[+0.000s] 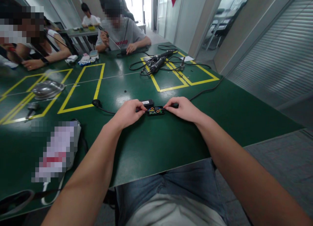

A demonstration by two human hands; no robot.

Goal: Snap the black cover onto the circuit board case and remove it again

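An opened black adapter case (149, 114) lies on the green table in front of me, with a circuit board (156, 110) showing coils and coloured wires inside. My left hand (129, 113) is closed, thumb and fingertips pinched at the left end of the case. At the right end, my right hand (183, 109) pinches with thumb and forefinger. Whether the fingertips grip the case or its wires is too small to tell. Just behind the board sits a black cover (147, 102) with a white label. A cable with a black plug (96, 103) runs out past my left hand.
Black corded tools (158, 63) lie at the back right, near yellow tape outlines (173, 88). On the left are a clear plastic tray (47, 89) and a blurred-out pouch (58, 151). A person (122, 33) works across the table; others sit at left.
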